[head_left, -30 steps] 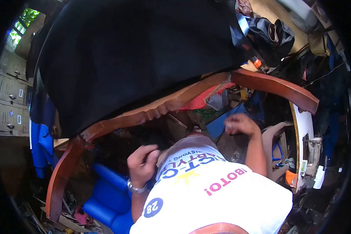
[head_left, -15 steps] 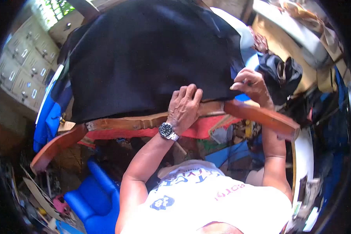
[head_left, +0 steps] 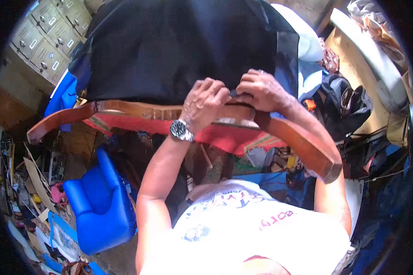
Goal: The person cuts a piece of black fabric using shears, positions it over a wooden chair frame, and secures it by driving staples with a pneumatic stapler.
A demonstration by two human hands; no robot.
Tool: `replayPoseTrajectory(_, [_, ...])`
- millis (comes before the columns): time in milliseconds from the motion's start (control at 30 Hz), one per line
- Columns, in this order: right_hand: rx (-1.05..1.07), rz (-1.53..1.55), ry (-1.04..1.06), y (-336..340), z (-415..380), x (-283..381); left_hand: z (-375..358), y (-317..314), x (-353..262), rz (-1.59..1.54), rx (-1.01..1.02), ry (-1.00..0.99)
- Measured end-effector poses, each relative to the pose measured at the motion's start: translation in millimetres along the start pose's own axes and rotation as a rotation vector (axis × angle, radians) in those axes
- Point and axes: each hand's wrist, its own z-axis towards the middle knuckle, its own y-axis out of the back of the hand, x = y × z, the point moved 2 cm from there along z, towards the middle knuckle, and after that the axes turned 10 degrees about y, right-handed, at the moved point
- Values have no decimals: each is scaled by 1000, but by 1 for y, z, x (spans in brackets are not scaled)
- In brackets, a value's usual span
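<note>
Black fabric (head_left: 170, 50) lies spread over a seat-like frame, its near edge along a curved wooden rail (head_left: 142, 110). My left hand (head_left: 204, 103), below which a metal-banded watch (head_left: 181, 130) sits on the wrist, is closed at the fabric's edge by the rail. Close to its right, my right hand (head_left: 260, 89) has its fingers curled on the same edge; both hands seem to pinch the fabric. Their fingertips are partly hidden. Red cloth (head_left: 215, 137) hangs under the rail. A wooden leg (head_left: 303, 146) extends below my right forearm.
A small blue armchair (head_left: 101, 206) stands on the floor at lower left. Beyond it are scraps and debris (head_left: 36, 183). Metal lockers (head_left: 50, 39) are at upper left. At right lie a black bag (head_left: 344, 105) and a board with a long white piece (head_left: 371, 55).
My right hand has moved left from the fabric's right side to beside my left hand, and its fingers have closed on the edge. The camera view has shifted.
</note>
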Motion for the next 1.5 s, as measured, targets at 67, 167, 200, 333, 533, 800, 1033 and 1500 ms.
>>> replayPoseTrajectory(67, [11,39,-85,-1,-4,-2,-4,8,0,-4,-72,40])
replayPoseTrajectory(167, [-17,33,-72,-1,-5,-2,-17,4,1,45,-110,117])
replayPoseTrajectory(200, [-11,30,-69,-1,-4,-1,-20,2,2,71,-140,118])
replayPoseTrajectory(333, [-4,44,-45,1,1,4,-24,-4,2,110,-195,62])
replayPoseTrajectory(533, [18,-11,-61,-4,-3,8,-28,0,4,88,-154,-36])
replayPoseTrajectory(800, [140,14,44,-14,1,-2,-27,-2,2,64,-69,-50])
replayPoseTrajectory(1033, [116,40,12,-17,-2,0,-31,-5,3,60,-41,-42])
replayPoseTrajectory(1500, [288,145,-59,-18,-8,0,-17,-7,0,-45,264,22])
